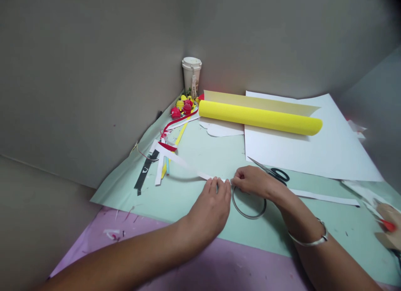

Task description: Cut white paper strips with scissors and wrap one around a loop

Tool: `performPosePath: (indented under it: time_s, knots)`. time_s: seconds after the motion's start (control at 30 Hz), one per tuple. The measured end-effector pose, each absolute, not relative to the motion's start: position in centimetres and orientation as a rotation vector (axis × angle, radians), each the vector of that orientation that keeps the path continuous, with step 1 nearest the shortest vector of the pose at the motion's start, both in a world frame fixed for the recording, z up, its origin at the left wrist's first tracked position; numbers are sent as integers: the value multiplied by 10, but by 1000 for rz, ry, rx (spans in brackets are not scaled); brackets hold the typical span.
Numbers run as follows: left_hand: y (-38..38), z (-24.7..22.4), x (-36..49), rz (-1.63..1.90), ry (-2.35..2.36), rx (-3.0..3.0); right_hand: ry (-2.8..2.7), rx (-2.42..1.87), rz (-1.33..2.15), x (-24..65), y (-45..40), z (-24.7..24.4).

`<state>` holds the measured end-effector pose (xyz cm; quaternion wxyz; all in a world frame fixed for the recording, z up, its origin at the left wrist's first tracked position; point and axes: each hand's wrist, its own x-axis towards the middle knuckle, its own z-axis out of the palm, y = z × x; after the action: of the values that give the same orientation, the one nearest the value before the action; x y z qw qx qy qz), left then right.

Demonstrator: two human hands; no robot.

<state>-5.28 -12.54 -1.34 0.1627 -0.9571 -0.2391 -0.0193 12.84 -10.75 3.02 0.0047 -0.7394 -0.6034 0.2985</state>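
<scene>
A long white paper strip (184,162) runs from the pile at the left to my fingertips. My left hand (213,205) presses its fingers together on the near end of that strip. Close beside it, my right hand (252,181) is closed in a pinch at the strip's end; its fingertips partly hide what they grip. Below the right hand lies a thin grey ring (250,217), its upper part hidden by the hand. Black-handled scissors (275,174) lie open just behind the right wrist. A second white strip (326,196) rests right of that wrist.
A yellow corrugated roll (260,116) lies across large white sheets (313,157). At the back corner stands a lidded cup (191,73), with red and yellow balls (181,108) before it. A black strip (146,172) lies left. The right edge shows a blurred tan shape (390,215).
</scene>
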Motion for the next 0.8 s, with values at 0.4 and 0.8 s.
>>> performPosePath:
  time_s: [0.4, 0.8]
  knots:
    - [-130, -14, -44, -57, -736, -2640, -1855, -2319, 940, 130, -108, 30]
    - [-129, -7, -42, -56, -725, -2623, -1821, -2170, 1070, 143, -110, 25]
